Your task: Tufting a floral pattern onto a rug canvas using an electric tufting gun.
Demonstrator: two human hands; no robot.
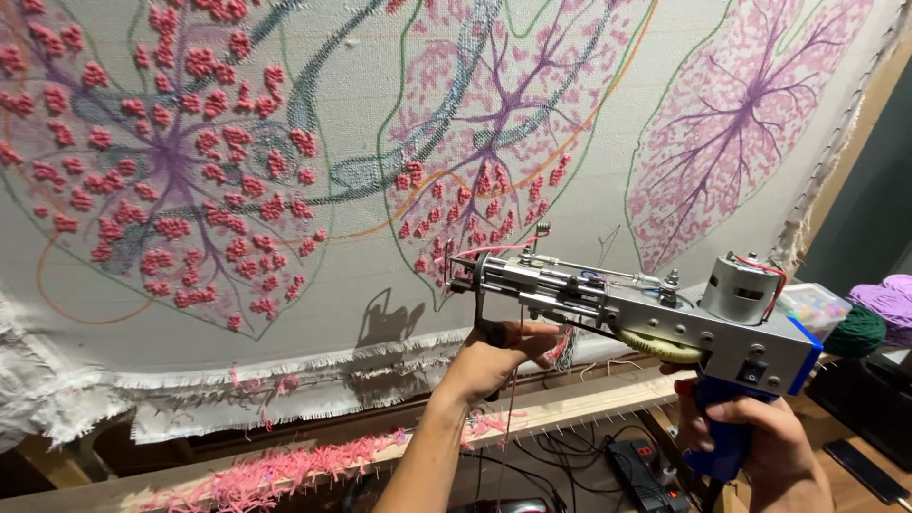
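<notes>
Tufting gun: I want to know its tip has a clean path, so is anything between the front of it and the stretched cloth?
Nothing visible. The tufting gun, held by the left hand and right hand, points at the cloth; only a pink yarn strand runs at the tip.

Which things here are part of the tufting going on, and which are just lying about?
In use:
- tufting gun, right hand on its blue grip, left hand on the front handle
- pink yarn at the needle
- stretched cloth with leaf pattern

Lying about:
- green yarn ball
- purple yarn
- power strip
- pink scraps on the frame
</notes>
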